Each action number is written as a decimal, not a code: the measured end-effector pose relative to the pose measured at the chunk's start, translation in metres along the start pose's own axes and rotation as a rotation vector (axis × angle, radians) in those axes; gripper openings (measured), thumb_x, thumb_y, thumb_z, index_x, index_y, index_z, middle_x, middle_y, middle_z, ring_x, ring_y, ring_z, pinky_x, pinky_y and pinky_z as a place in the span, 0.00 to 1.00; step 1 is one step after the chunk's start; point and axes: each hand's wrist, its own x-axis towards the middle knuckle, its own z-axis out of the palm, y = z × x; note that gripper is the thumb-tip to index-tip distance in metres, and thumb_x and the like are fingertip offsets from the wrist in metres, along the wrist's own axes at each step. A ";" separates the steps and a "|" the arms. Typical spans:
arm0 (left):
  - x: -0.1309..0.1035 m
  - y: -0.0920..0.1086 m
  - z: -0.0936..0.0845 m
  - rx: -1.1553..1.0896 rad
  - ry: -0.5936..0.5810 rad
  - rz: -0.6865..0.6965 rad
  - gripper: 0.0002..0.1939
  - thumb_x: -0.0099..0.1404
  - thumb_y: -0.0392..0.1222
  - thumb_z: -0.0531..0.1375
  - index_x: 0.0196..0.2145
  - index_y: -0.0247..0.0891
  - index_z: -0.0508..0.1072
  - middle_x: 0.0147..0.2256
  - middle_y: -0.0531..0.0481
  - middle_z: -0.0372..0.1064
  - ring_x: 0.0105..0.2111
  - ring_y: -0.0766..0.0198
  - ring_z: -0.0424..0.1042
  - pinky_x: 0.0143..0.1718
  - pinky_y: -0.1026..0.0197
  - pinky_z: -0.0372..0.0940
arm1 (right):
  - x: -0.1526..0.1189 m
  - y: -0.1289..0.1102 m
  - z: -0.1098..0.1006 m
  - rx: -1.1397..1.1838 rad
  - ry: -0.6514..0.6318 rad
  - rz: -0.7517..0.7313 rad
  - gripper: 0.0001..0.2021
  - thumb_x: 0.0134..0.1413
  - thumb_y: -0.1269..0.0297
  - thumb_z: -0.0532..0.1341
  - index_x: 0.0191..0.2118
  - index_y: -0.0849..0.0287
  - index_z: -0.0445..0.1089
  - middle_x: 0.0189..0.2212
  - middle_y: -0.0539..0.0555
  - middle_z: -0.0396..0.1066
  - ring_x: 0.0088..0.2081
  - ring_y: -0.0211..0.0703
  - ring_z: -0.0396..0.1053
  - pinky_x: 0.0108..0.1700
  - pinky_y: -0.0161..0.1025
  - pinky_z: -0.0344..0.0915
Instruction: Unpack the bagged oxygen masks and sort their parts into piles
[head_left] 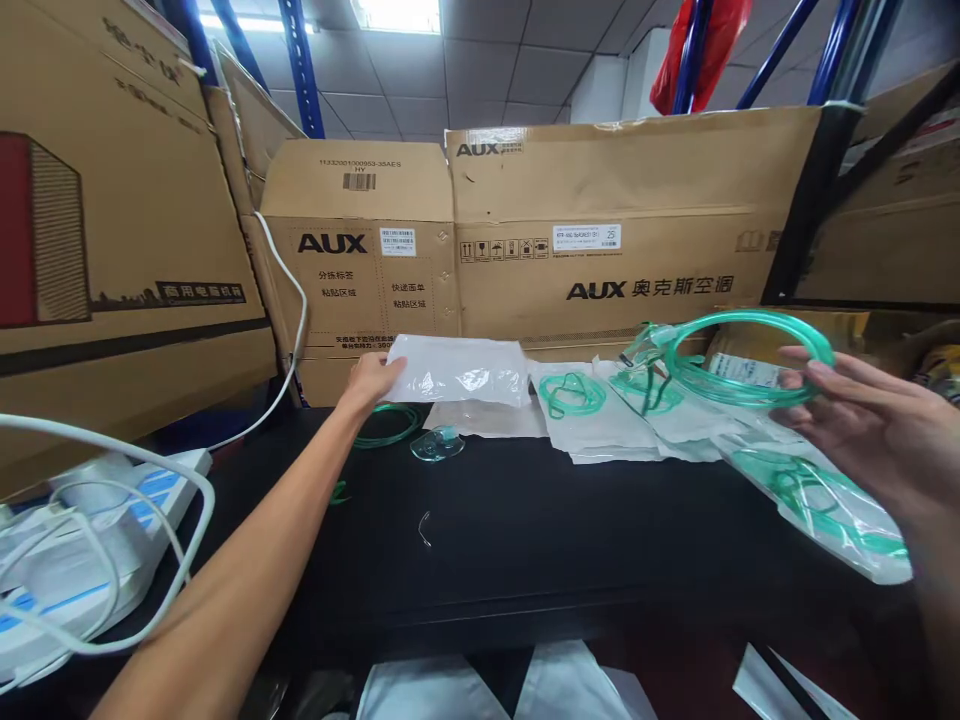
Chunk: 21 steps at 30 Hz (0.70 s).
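My left hand point(376, 378) pinches the left edge of a flat white plastic bag point(459, 370), raised over the far part of the black table. In my right hand point(870, 415) is a coil of clear green tubing point(750, 318), gripped at its right side between thumb and fingers. A clear green-tinted face mask point(649, 345) hangs at the coil's left end. Below the white bag, a second clear mask point(437, 444) lies on the table beside another green tubing coil point(388, 425). Bagged green tubing point(574, 394) lies beyond, between my hands.
Another clear bag with green tubing point(832, 510) lies under my right hand. A thin bent wire point(425, 530) rests on the black table point(555, 540). White cables point(112, 460) loop over a white device at left. AUX cardboard boxes point(360, 275) wall off the back.
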 end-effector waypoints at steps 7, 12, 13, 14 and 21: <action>0.005 -0.004 0.041 0.375 -0.164 -0.043 0.20 0.72 0.53 0.60 0.52 0.34 0.74 0.53 0.41 0.72 0.53 0.52 0.73 0.55 0.43 0.67 | -0.006 -0.002 0.010 -0.005 -0.055 0.001 0.14 0.48 0.70 0.70 0.43 0.58 0.81 0.35 0.55 0.65 0.36 0.40 0.66 0.27 0.29 0.70; -0.011 0.017 0.061 0.522 -0.214 0.177 0.28 0.73 0.57 0.57 0.60 0.34 0.69 0.63 0.36 0.63 0.64 0.46 0.62 0.63 0.38 0.58 | -0.006 -0.001 0.014 -0.011 -0.098 0.024 0.15 0.47 0.69 0.71 0.43 0.57 0.81 0.36 0.54 0.67 0.36 0.40 0.66 0.28 0.30 0.70; -0.015 0.022 0.065 0.536 -0.242 0.241 0.29 0.73 0.57 0.56 0.62 0.35 0.67 0.65 0.36 0.60 0.65 0.45 0.60 0.64 0.38 0.57 | -0.006 0.000 0.014 -0.010 -0.108 0.023 0.15 0.46 0.69 0.72 0.44 0.57 0.81 0.36 0.54 0.67 0.36 0.40 0.66 0.28 0.29 0.69; -0.018 0.028 0.069 0.548 -0.282 0.301 0.29 0.73 0.57 0.56 0.63 0.36 0.66 0.66 0.36 0.59 0.66 0.45 0.59 0.64 0.37 0.56 | -0.006 0.000 0.014 -0.009 -0.116 0.019 0.15 0.46 0.69 0.72 0.44 0.58 0.81 0.36 0.54 0.67 0.36 0.40 0.66 0.27 0.29 0.69; -0.046 0.065 0.123 0.646 -0.623 0.479 0.25 0.73 0.50 0.60 0.63 0.40 0.66 0.65 0.39 0.59 0.63 0.46 0.63 0.63 0.35 0.59 | -0.008 0.002 0.016 -0.011 -0.169 0.013 0.15 0.48 0.68 0.72 0.44 0.58 0.80 0.35 0.54 0.66 0.34 0.39 0.64 0.26 0.30 0.67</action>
